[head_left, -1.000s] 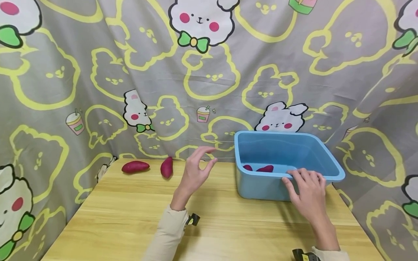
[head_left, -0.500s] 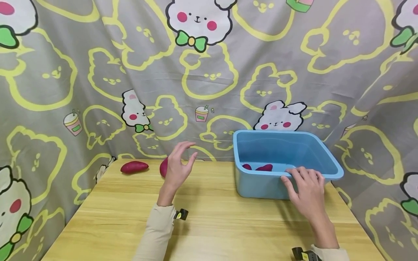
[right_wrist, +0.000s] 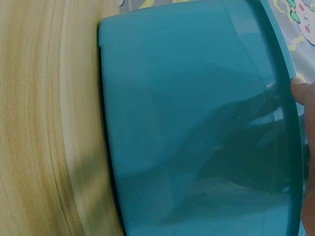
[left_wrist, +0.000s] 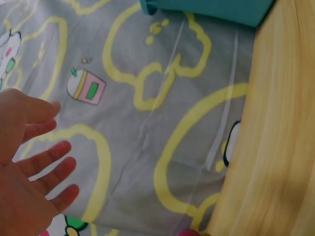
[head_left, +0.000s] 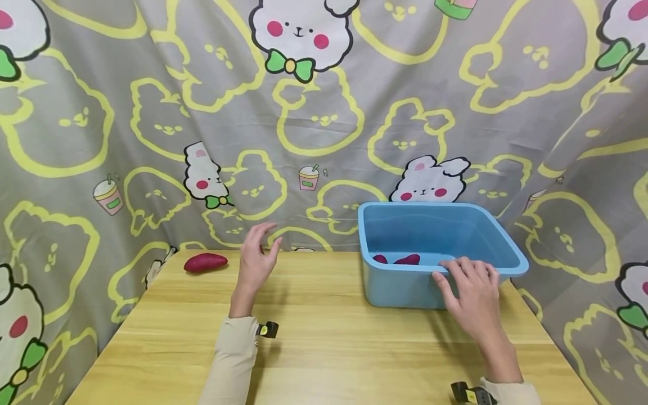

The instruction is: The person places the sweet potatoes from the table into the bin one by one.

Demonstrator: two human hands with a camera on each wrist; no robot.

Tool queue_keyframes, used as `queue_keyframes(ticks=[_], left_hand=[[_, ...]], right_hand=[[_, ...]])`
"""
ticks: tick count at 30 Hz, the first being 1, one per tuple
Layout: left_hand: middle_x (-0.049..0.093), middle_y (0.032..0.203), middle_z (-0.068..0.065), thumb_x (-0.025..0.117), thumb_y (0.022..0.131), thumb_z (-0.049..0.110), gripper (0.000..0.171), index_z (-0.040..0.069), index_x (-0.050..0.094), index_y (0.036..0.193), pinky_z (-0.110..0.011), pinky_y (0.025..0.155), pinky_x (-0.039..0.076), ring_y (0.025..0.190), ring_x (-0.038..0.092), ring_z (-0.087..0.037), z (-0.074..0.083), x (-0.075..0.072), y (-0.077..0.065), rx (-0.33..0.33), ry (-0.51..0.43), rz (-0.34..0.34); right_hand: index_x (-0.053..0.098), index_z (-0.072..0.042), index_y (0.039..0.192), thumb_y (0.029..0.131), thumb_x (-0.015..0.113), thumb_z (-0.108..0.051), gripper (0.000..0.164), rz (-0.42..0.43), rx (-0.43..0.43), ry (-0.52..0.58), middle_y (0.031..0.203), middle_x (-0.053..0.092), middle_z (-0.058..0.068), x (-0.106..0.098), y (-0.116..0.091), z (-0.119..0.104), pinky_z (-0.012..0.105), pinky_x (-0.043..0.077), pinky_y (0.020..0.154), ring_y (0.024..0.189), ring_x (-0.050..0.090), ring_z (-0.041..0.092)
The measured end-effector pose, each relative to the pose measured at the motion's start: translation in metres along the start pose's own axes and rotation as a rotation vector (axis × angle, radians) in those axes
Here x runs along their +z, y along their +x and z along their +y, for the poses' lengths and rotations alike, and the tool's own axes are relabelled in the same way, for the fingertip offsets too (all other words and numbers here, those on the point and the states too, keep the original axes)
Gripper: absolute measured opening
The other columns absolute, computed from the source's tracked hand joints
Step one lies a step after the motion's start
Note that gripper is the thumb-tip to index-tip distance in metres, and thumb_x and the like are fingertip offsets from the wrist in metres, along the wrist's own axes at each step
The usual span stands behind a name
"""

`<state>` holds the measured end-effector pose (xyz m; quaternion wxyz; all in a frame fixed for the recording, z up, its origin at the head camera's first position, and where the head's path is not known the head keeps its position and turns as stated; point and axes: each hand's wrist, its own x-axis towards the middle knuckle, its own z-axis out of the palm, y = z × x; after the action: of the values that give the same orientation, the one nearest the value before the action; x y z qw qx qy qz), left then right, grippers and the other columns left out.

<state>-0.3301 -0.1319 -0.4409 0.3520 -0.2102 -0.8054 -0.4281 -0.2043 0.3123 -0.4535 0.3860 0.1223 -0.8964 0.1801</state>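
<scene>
My left hand (head_left: 255,263) is in the air near the back edge of the table, thumb and fingers apart with nothing between them. It covers one purple sweet potato in the head view; a sliver of that sweet potato (left_wrist: 188,232) shows at the bottom of the left wrist view. Another sweet potato (head_left: 205,262) lies to the hand's left. My right hand (head_left: 476,301) grips the front rim of a blue plastic tub (head_left: 392,289), fingers hooked over the rim and thumb against the outer wall. Inside the tub lie two more sweet potatoes (head_left: 407,259).
The wooden table (head_left: 314,337) carries the tub at its back right. A grey curtain (head_left: 334,157) with yellow outlines and white rabbits hangs right behind the table and along both sides. Each wrist wears a small black camera (head_left: 268,329).
My left hand has moved left, from the middle of the table to the nearer sweet potato, which it now hides in the head view. My right hand stays on the tub's rim.
</scene>
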Motion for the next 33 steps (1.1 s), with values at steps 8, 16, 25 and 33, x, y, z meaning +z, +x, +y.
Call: queue_keyframes(ticks=[8, 16, 25, 33], left_hand=[[0.061, 0.134, -0.02, 0.077, 0.09, 0.004, 0.043, 0.0, 0.066, 0.131, -0.054, 0.11, 0.037, 0.127, 0.053, -0.039, -0.017, -0.003, -0.003, -0.067, 0.019, -0.017], [0.059, 0.135, -0.021, 0.079, 0.089, 0.004, 0.045, 0.0, 0.066, 0.131, -0.053, 0.111, 0.036, 0.128, 0.052, -0.04, -0.036, -0.005, -0.01, -0.154, 0.043, -0.005], [0.052, 0.14, -0.024, 0.076, 0.091, 0.01, 0.049, 0.003, 0.062, 0.136, -0.057, 0.107, 0.035, 0.128, 0.047, -0.044, -0.049, -0.006, -0.02, -0.332, 0.095, -0.074], [0.049, 0.14, -0.026, 0.076, 0.091, 0.011, 0.05, 0.003, 0.061, 0.138, -0.057, 0.103, 0.04, 0.126, 0.046, -0.044, -0.062, -0.004, -0.027, -0.422, 0.12, -0.122]], right_hand=[[0.07, -0.007, 0.112, 0.089, 0.075, -0.024, 0.029, 0.002, 0.002, 0.008, 0.105, 0.063, 0.016, 0.001, 0.002, -0.002, 0.067, 0.024, 0.102, 0.106, 0.049, 0.041], [0.07, -0.007, 0.113, 0.089, 0.075, -0.024, 0.029, 0.0, 0.003, 0.008, 0.105, 0.063, 0.016, 0.002, 0.002, -0.001, 0.067, 0.024, 0.102, 0.107, 0.048, 0.041], [0.07, -0.007, 0.112, 0.088, 0.075, -0.024, 0.029, 0.006, -0.005, 0.006, 0.105, 0.063, 0.016, 0.001, 0.0, 0.001, 0.067, 0.024, 0.102, 0.107, 0.049, 0.042], [0.07, -0.007, 0.112, 0.09, 0.074, -0.025, 0.029, 0.003, -0.003, 0.006, 0.105, 0.063, 0.015, 0.002, 0.001, 0.001, 0.067, 0.025, 0.102, 0.106, 0.049, 0.041]])
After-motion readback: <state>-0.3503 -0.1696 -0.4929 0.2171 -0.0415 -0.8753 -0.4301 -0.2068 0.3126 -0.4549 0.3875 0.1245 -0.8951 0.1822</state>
